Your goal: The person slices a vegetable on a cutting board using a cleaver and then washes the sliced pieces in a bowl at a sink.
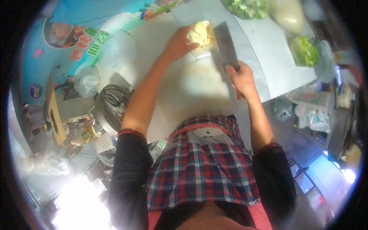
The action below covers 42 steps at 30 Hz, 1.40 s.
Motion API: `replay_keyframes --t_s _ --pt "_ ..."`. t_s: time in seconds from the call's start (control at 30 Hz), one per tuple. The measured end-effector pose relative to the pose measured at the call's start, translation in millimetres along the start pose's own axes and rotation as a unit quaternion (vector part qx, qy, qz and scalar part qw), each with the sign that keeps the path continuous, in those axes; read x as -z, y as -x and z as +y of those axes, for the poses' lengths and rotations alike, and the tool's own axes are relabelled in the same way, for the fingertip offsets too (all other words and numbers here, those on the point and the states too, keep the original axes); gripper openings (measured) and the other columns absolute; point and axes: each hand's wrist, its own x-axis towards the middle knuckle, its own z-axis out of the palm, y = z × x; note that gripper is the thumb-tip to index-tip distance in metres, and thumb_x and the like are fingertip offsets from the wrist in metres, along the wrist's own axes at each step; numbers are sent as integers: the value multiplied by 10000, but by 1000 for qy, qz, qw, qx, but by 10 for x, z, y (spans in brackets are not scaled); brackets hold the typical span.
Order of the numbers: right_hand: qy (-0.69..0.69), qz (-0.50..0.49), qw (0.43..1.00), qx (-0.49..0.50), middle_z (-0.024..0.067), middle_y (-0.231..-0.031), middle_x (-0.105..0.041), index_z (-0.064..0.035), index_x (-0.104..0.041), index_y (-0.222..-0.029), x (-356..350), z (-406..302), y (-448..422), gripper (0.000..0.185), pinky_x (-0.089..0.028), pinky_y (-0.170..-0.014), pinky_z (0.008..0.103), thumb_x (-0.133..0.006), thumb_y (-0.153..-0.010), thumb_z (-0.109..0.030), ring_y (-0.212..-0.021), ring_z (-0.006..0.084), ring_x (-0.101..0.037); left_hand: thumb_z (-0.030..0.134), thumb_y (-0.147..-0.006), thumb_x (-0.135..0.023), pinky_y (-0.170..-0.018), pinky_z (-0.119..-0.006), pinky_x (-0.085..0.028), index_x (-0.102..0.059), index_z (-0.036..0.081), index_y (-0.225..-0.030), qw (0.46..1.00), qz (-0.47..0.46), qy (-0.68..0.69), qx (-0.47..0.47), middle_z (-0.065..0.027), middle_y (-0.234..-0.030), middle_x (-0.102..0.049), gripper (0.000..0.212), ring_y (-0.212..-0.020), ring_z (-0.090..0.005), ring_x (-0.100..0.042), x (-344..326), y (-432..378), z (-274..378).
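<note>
A kitchen cleaver point(227, 43) is in my right hand point(243, 77), its broad blade pointing away from me, just right of some pale yellow food point(201, 34). My left hand point(181, 41) is at the left side of that food, fingers curved around its edge. Whether the food is a vegetable or something else I cannot tell; it seems to lie in or on a light holder whose form is blurred. Nearer to me is a pale cutting board point(201, 83), blurred by glare. The blade does not plainly touch the food.
Bagged leafy greens point(248, 7), a bagged pale item point(287, 14) and a green vegetable point(304, 51) lie at the far right of the counter point(258, 37). To the left are a clear plastic bag point(86, 81) and a dark, plastic-covered round object point(112, 106). Plastic bags hang or lie at right.
</note>
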Motion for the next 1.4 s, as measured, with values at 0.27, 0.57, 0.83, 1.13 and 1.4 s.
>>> replay_keyframes --t_s 0.27,0.57,0.83,1.13,1.4 --pt "31 -243 965 -90 29 -635 -632 -28 -711 -1047 -202 902 526 242 -449 -486 303 -698 -918 -233 -518 107 -551 187 -869 -752 -853 -345 -546 -617 65 -1272 935 28 186 302 -84 -1042 -711 442 -951 -175 -676 -424 2315 287" --pt "373 -263 877 148 298 -1175 -587 41 -519 -1276 -774 1068 311 555 -489 -889 486 -682 -834 -254 -1087 423 -592 63 -948 -637 -768 -264 -513 -669 57 -1013 773 360 291 434 3 -917 -675 73 -848 -96 -632 1014 4565 743" --pt "614 -198 757 103 337 -1364 -427 149 -272 -1403 -1076 912 434 806 -469 -994 510 -668 -817 -240 -1199 492 -506 175 -701 -758 -995 -477 -442 -611 6 -1195 956 58 -146 248 -213 -1217 -625 542 -1167 -384 -575 1515 3636 -527" --pt "627 -214 748 -33 322 -1517 -299 187 -144 -1469 -1375 828 591 1263 -380 -1119 485 -851 -667 -485 -1379 464 -359 108 -827 -634 -776 -487 -546 -694 62 -952 985 -33 -30 164 -188 -908 -708 145 -897 -389 -685 1470 3524 -869" --pt "600 -169 773 -117 304 -1559 -223 183 -49 -1483 -1544 1030 509 1327 -422 -1105 440 -895 -663 -428 -1384 445 -362 78 -739 -671 -719 -460 -534 -659 -5 -752 992 -61 -102 -33 -222 -794 -673 85 -809 -408 -657 2151 3261 -1361"
